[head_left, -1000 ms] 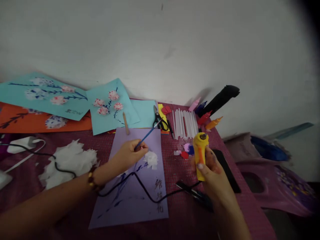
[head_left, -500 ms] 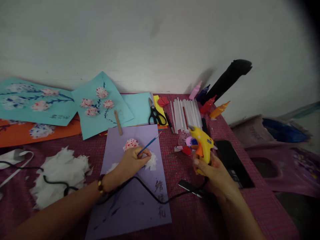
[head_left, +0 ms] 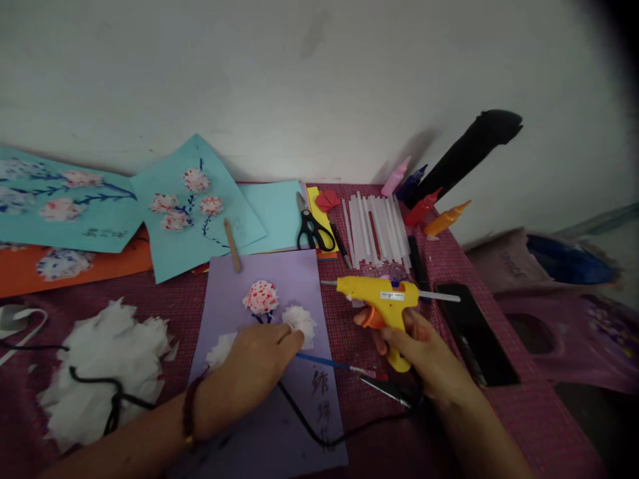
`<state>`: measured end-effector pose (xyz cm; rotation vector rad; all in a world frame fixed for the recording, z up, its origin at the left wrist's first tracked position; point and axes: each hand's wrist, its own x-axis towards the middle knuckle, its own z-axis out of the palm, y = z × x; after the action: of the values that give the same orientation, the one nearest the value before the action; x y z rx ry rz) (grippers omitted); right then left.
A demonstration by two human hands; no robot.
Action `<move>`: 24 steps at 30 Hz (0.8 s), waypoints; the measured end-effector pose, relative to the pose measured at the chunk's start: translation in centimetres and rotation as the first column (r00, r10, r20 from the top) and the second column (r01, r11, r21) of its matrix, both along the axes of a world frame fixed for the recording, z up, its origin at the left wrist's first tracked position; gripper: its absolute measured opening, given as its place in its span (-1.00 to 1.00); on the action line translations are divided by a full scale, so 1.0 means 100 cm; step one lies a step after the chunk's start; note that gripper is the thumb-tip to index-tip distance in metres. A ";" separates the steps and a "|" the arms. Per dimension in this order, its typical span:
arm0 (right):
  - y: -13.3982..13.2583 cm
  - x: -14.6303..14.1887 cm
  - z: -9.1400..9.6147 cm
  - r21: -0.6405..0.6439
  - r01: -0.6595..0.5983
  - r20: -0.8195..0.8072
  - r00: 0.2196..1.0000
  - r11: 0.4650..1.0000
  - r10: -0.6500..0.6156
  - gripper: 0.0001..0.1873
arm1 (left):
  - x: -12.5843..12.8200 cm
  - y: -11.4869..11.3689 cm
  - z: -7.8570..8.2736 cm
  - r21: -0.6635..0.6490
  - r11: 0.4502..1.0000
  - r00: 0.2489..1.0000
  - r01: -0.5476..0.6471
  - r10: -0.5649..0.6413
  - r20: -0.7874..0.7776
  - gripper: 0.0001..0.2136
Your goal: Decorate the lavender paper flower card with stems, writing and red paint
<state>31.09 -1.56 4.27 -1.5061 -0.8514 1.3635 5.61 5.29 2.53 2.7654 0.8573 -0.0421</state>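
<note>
My right hand (head_left: 412, 342) is wrapped round the handle of a yellow hot glue gun (head_left: 384, 293), its nozzle pointing left and a glue stick (head_left: 439, 296) sticking out behind. My left hand (head_left: 264, 356) is closed over purple paper (head_left: 294, 273), with a blue paintbrush (head_left: 324, 361) coming out from under it to the right. Its fingertips touch a white tissue-paper flower (head_left: 301, 324). Above the hand sits a red-dotted flower (head_left: 261, 297); another white flower (head_left: 220, 349) is partly hidden by it. Dark handwriting (head_left: 322, 409) runs down the purple paper's right side.
A black cord crosses the purple paper and a heap of white tissue (head_left: 104, 372). Behind lie blue flower pictures (head_left: 200, 246), black scissors (head_left: 314, 229) and glue sticks (head_left: 377, 233). Paint bottles (head_left: 446, 218) stand right, near a phone (head_left: 476, 336) and a craft knife (head_left: 387, 391).
The glue gun has swung from pointing up-left to lying level, nozzle left. My left hand has come down and turned; the paintbrush has swung from up-right to slightly down-right.
</note>
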 end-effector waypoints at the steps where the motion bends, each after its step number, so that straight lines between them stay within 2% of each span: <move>1: 0.000 -0.001 0.000 -0.001 -0.033 0.020 0.999 0.999 0.033 -0.80 | 0.001 -0.001 0.001 0.031 0.999 1.000 0.016 -0.016 0.001 -0.78; 4: -0.001 -0.003 0.000 -0.024 -0.141 0.068 0.987 0.990 0.143 -0.81 | 0.000 -0.003 0.001 0.092 0.995 0.997 0.050 -0.054 0.046 -0.78; 7: -0.002 -0.003 0.002 -0.025 -0.229 0.142 0.963 0.973 0.230 -0.73 | -0.002 -0.003 -0.003 0.143 0.988 0.990 0.060 -0.078 0.120 -0.79; 12: -0.006 0.003 0.004 -0.047 -0.372 0.285 0.884 0.927 0.370 -0.62 | -0.003 -0.003 -0.006 0.211 0.976 0.983 0.043 -0.079 0.167 -0.78; 18: -0.010 0.008 -0.001 -0.122 -0.421 0.357 0.826 0.899 0.436 -0.57 | -0.002 -0.003 -0.001 0.195 0.980 0.985 0.042 -0.073 0.153 -0.76; 24: -0.010 0.007 -0.005 -0.089 -0.439 0.357 0.824 0.894 0.440 -0.55 | -0.003 0.000 0.001 0.210 0.977 0.974 0.044 -0.089 0.210 -0.78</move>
<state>31.78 -2.57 3.81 -1.6621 -1.5150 1.4165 5.32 5.28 2.60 2.9148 0.7475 0.3510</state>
